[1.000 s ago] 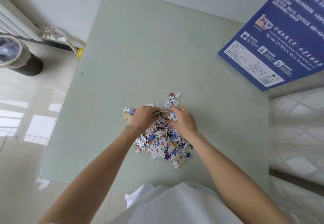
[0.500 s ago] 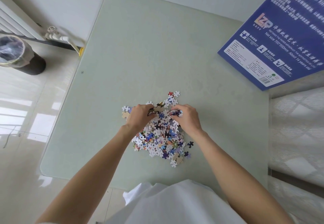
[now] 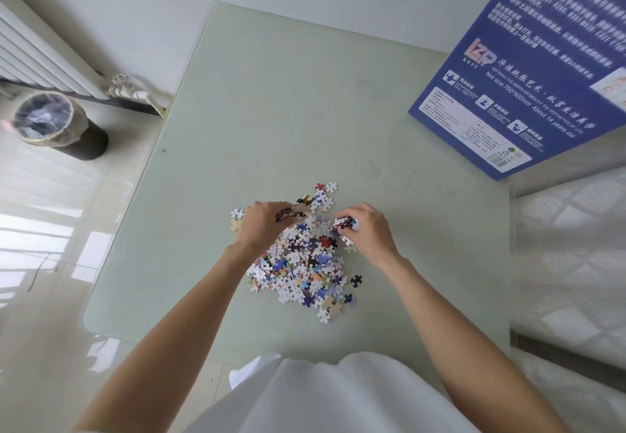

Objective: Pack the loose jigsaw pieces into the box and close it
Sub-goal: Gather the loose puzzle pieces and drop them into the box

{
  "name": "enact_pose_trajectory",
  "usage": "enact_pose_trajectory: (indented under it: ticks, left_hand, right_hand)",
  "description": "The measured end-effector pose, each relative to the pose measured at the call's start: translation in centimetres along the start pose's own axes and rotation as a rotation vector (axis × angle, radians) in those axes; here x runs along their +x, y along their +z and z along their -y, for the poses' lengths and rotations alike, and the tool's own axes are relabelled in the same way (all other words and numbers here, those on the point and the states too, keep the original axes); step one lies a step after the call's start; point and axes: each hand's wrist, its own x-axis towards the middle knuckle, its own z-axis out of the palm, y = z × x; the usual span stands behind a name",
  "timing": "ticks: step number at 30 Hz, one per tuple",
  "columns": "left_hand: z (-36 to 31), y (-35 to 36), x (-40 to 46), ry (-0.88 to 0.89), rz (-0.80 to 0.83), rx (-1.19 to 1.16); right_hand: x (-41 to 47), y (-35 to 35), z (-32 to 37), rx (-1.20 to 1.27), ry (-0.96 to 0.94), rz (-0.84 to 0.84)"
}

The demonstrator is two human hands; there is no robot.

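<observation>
A heap of loose jigsaw pieces (image 3: 301,266) lies on the pale green glass table (image 3: 288,110), near its front edge. My left hand (image 3: 262,225) rests on the heap's far left side, shut on a clump of pieces. My right hand (image 3: 367,232) sits at the heap's far right side, shut on a small bunch of pieces. A few stray pieces (image 3: 325,192) lie just beyond the hands. The blue puzzle box (image 3: 528,69) lies printed side up at the table's far right corner, well away from both hands.
A black waste bin (image 3: 57,125) lined with plastic stands on the floor to the left, beside a white radiator (image 3: 37,56). A white patterned surface (image 3: 572,263) borders the table's right edge. My white garment (image 3: 325,395) fills the bottom.
My two hands, which met at the top of the heap, have drawn apart, each lifting a bunch of pieces. The view has shifted slightly.
</observation>
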Motion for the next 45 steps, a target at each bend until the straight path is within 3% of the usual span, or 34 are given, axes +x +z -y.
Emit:
enact_pose_trajectory:
  ticks: [3,8,13,18,25,31,34,38,45]
  left_hand:
    - [-0.6,0.3,-0.2,-0.055,0.042,0.025]
    - [-2.2,0.2,0.3,-0.131,0.057,0.020]
    - [-9.3,-2.9,3.1,0.098,-0.113,-0.020]
    - [-20.1,-6.9,6.4,0.302,-0.186,-0.223]
    - [-33.7,-10.5,12.0,0.632,-0.284,-0.253]
    - [-41.2,-10.8,15.8,0.825,-0.346,-0.247]
    - [-42.8,-10.0,18.0,0.872,-0.353,-0.169]
    - [-43.8,-9.1,20.4,0.921,-0.397,-0.078]
    - [-44.7,-8.3,23.0,1.028,-0.361,0.118]
  right_hand:
    - [-0.7,-2.6,0.8,0.039,-0.061,-0.007]
    - [-2.5,-10.2,2.2,0.142,-0.222,-0.175]
    - [-3.6,-19.6,3.0,0.138,-0.376,-0.419]
    - [-3.4,-30.1,3.0,0.073,-0.488,-0.754]
    - [0.1,-40.2,-0.1,-0.029,-0.465,-1.024]
    - [3.3,-42.1,-3.9,-0.393,-0.458,-1.035]
    - [4.1,-42.3,-5.2,-0.540,-0.519,-0.884]
    - [5.1,-42.4,-6.1,-0.473,-0.502,-0.701]
    - [5.8,-43.1,-6.3,-0.389,-0.376,-0.586]
